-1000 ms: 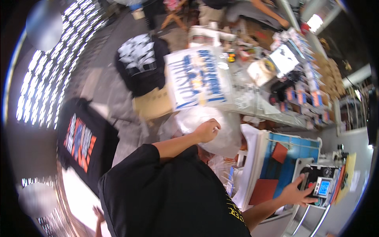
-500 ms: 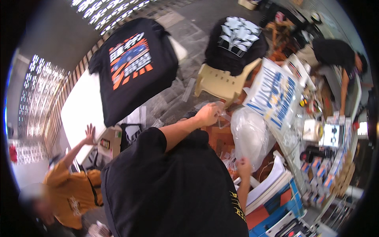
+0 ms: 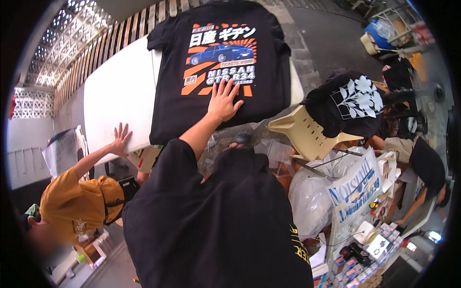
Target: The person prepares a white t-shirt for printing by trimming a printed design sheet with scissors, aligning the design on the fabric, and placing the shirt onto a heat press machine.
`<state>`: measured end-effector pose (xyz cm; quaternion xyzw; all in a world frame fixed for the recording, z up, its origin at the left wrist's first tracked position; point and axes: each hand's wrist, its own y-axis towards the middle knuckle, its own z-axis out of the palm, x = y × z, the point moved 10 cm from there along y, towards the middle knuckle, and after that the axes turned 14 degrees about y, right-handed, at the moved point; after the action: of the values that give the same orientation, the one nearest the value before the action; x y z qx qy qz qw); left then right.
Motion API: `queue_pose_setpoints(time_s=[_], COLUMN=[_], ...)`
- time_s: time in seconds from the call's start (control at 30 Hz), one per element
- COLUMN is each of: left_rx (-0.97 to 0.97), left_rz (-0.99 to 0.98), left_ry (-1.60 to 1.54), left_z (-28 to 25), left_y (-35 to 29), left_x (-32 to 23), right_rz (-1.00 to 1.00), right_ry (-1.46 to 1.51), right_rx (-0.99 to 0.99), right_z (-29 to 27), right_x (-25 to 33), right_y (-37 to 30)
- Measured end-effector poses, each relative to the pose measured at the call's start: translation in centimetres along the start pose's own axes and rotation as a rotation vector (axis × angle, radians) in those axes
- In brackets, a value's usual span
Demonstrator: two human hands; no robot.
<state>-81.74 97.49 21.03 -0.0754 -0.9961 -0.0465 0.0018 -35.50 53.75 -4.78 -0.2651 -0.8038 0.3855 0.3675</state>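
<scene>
My left hand (image 3: 224, 102) lies flat, fingers spread, on a black T-shirt (image 3: 168, 103) with an orange and blue car print. The shirt is spread over a white board (image 3: 117, 91) that stands in front of me. My left forearm runs up from my black-clad shoulder to the lower edge of the print. My right hand is out of sight. A second person in a mustard shirt (image 3: 72, 204) at the lower left presses a hand (image 3: 120, 138) against the board's lower edge.
A beige plastic chair (image 3: 307, 137) stands to the right with a black floral-print shirt (image 3: 355, 103) draped on it. Below it are a clear plastic bag (image 3: 309, 204), a white banner with blue print (image 3: 357, 192) and a stall of small goods (image 3: 374, 249). Another person (image 3: 425, 165) stands at far right.
My left hand has left the clear plastic bag and now rests on the printed black shirt. The view has swung toward the white board. My right hand has dropped out of view.
</scene>
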Motion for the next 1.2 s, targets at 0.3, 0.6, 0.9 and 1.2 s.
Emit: queue_pose_setpoints(time_s=[0.3, 0.6, 0.9, 1.2], left_rx=[0.082, -0.117, -0.034, -0.064], left_rz=[-0.509, -0.492, -0.341, -0.259], left_ry=[0.137, -0.019, 0.096, 0.030], left_z=[2.7, 0.3, 0.6, 0.3], left_y=[-1.5, -2.7, -2.6, -2.5], left_x=[19.5, 21.9, 22.1, 21.8], right_rz=[-0.216, -0.056, 0.073, 0.151], right_ry=[0.716, 0.516, -0.013, 0.172], right_rx=[-0.274, -0.108, -0.172, -0.191], right_z=[-13.6, -9.3, -5.2, -9.6], right_x=[28.6, 27.8, 3.8, 23.4], right_y=[0.9, 1.0, 1.1, -3.7])
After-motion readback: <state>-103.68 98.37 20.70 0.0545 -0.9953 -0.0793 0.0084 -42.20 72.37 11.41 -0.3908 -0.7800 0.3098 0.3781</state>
